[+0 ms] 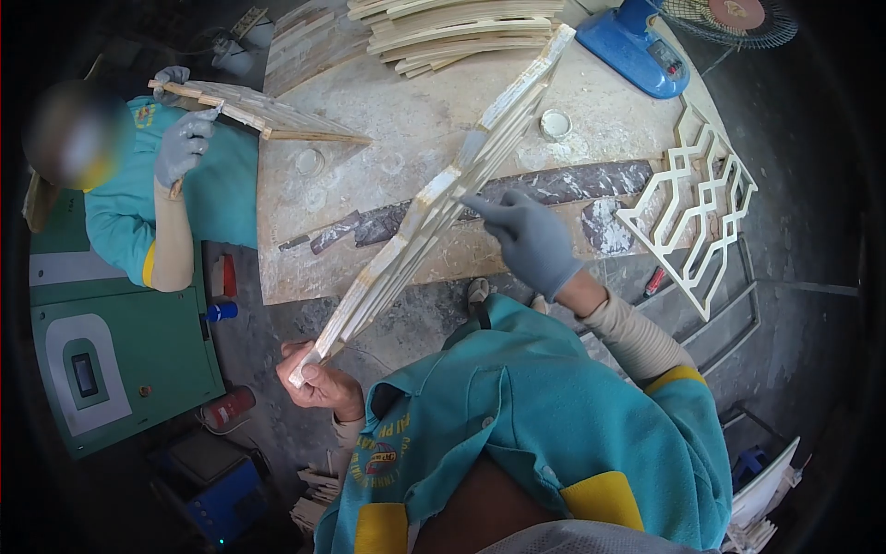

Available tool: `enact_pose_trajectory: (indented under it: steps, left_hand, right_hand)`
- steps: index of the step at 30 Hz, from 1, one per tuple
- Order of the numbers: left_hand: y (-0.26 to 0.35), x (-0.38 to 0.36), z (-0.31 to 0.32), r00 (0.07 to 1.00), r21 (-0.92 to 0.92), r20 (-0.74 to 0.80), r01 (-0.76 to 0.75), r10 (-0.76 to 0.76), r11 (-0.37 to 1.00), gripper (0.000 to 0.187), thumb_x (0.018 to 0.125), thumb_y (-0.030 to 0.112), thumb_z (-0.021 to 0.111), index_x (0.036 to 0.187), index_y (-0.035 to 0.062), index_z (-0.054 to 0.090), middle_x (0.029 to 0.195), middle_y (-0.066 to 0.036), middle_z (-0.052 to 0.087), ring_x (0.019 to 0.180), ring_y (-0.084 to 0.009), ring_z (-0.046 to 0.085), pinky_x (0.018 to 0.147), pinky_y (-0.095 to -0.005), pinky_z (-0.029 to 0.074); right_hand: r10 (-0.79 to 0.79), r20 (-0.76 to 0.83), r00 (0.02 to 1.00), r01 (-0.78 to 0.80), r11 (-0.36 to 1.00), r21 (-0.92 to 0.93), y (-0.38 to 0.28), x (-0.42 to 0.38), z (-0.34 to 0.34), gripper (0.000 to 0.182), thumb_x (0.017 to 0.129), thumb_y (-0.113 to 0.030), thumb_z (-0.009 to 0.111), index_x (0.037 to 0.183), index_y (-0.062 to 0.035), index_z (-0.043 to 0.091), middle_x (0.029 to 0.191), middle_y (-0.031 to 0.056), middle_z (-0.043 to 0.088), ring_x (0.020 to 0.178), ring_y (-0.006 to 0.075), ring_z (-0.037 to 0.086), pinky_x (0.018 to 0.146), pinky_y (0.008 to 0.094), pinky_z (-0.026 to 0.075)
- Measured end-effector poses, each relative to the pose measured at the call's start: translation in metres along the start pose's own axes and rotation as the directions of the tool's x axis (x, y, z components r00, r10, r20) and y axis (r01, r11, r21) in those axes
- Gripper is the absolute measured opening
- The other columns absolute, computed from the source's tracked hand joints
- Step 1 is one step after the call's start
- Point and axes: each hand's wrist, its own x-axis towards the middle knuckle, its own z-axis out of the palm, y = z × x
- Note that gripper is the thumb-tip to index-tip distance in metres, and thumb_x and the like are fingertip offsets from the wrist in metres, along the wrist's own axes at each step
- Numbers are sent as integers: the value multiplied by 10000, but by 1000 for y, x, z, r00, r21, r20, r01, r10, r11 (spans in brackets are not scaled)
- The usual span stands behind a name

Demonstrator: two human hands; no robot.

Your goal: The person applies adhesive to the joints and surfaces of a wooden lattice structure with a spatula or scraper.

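A long wooden lattice panel, seen edge-on, runs diagonally from lower left to the top of the view, above a dusty work table. My left hand, bare, grips the panel's near lower end. My right hand, in a grey glove, is flat against the panel's right side near its middle, with the fingers stretched out. My teal shirt with yellow patches fills the lower middle of the view.
A co-worker in a teal shirt at the left holds another wooden panel with grey-gloved hands. Stacked wooden pieces and a blue machine sit at the table's far end. A white lattice frame lies at the right, and a green cabinet stands at the left.
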Motion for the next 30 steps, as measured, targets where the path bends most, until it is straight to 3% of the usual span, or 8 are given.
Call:
enact_pose_trajectory:
  steps: [2, 4, 8, 14, 19, 25, 28, 30]
  left_hand:
    - [1, -1, 0, 1000, 3, 3, 17, -17, 1000, 387, 1029, 344, 544, 912, -26, 537, 758, -118, 570, 718, -196, 508, 686, -353, 411]
    - [2, -2, 0, 999, 10, 5, 33, -33, 999, 385, 1028, 343, 545, 916, -25, 538, 760, -118, 570, 721, -196, 506, 686, -349, 408]
    - [4, 0, 1, 999, 24, -5, 45, -44, 999, 410, 1019, 366, 564, 927, -34, 565, 760, -116, 571, 730, -190, 510, 676, -338, 403]
    - [24, 8, 22, 994, -41, 44, 106, -104, 994, 466, 998, 408, 611, 926, -52, 606, 678, -93, 601, 658, -156, 521, 626, -316, 409]
    - [35, 25, 37, 998, -50, 19, 54, -53, 997, 463, 994, 404, 622, 936, -55, 622, 578, -74, 600, 572, -137, 512, 595, -294, 413]
    - [60, 44, 49, 998, -50, 55, -26, 29, 998, 434, 981, 368, 650, 916, -60, 633, 556, -79, 596, 531, -138, 513, 531, -304, 412]
    - [70, 53, 56, 996, 29, 74, -56, 54, 998, 465, 994, 404, 612, 915, -54, 639, 495, -55, 549, 555, -144, 538, 613, -325, 449]
    - [72, 55, 59, 992, -63, 68, -102, 106, 993, 415, 964, 348, 673, 913, -62, 643, 514, -83, 572, 497, -148, 514, 518, -298, 412]
  right_hand:
    - [-30, 9, 1000, 30, 999, 42, -4, -5, 1, 401, 906, -99, 597, 1261, -257, 698, 834, 115, 575, 727, 299, 603, 661, 417, 491]
    - [-94, 203, 975, 63, 986, 155, -7, -9, -7, 469, 892, -54, 607, 1308, -259, 674, 769, 103, 511, 650, 249, 526, 666, 381, 448]
    - [-56, 124, 991, 26, 972, 233, 5, -8, -22, 458, 893, -61, 614, 1302, -254, 679, 762, 107, 508, 652, 236, 525, 691, 376, 450]
    - [-81, -44, 996, 84, 994, 68, 3, -10, -51, 462, 881, -54, 638, 1297, -251, 683, 733, 94, 510, 634, 220, 532, 627, 367, 451]
    - [-165, -173, 971, 89, 920, -381, -5, -12, -61, 539, 790, -39, 636, 1260, -298, 690, 791, 51, 528, 627, 217, 573, 525, 345, 459]
    - [-358, -139, 923, 212, 777, -592, -10, -11, -47, 575, 756, -62, 634, 1295, -260, 667, 815, 14, 505, 677, 171, 568, 530, 326, 465]
    - [-405, -123, 906, 235, 724, -648, -5, -8, -44, 598, 750, -67, 637, 1317, -256, 650, 804, 6, 478, 709, 159, 570, 532, 320, 462]
    - [-419, -194, 887, 206, 736, -645, 0, -1, -43, 630, 740, -29, 626, 1310, -294, 657, 764, 15, 455, 639, 169, 542, 517, 333, 447]
